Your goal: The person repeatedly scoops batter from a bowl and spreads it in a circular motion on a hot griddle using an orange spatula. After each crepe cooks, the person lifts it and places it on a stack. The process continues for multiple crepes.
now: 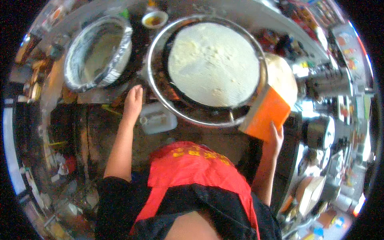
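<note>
A pale sheet of batter (214, 64) covers most of a round dark griddle, with a shiny metal ring (151, 67) around it. My right hand (275, 136) grips an orange scraper (271, 112) with a pale straight edge, at the lower right of the ring. My left hand (134, 100) is held below and to the left of the griddle, its fingers together and pointing away from me; it appears to hold nothing. A large bowl (127, 45) with a batter-smeared inside stands at the upper left. Blur hides fine detail.
A small white bowl of yellowish liquid (154, 19) stands behind, between large bowl and griddle. A translucent plastic container (159, 118) sits below the ring. Round pale flatbreads (283, 78) lie right of the griddle. Metal pots (319, 132) stand farther right.
</note>
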The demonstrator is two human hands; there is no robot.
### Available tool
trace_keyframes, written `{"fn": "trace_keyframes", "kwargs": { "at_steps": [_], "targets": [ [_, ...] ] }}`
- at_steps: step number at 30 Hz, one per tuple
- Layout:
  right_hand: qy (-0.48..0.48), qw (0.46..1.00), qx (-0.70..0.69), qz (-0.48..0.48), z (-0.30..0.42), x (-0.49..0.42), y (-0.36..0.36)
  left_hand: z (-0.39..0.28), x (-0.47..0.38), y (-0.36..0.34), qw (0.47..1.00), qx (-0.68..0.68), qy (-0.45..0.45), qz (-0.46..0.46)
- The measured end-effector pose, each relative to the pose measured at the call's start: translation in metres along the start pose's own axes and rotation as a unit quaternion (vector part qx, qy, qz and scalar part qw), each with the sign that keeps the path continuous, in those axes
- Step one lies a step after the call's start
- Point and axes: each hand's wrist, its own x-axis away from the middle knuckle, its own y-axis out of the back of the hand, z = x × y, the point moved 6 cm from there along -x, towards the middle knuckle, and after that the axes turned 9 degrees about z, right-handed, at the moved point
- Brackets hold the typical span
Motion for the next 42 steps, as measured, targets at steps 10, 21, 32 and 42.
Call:
{"fn": "trace_keyframes", "kwargs": {
  "at_steps": [10,21,32,42],
  "targets": [
    [0.019,0.996,0.076,0.042,-0.009,-0.134,0.026,-0.028,-0.012,-0.061,0.901,0.366,0.229,0.029],
    [0.001,0.998,-0.011,0.065,-0.018,-0.132,0.024,-0.073,0.107,-0.131,0.878,0.4,0.235,0.12],
    [-0.016,0.998,0.019,0.055,-0.028,-0.083,-0.004,-0.051,0.02,-0.071,0.841,0.5,0.203,0.031],
    [-0.032,0.993,0.009,0.112,-0.057,-0.025,-0.04,-0.123,0.141,-0.198,0.798,0.504,0.111,0.311]
  ]
}}
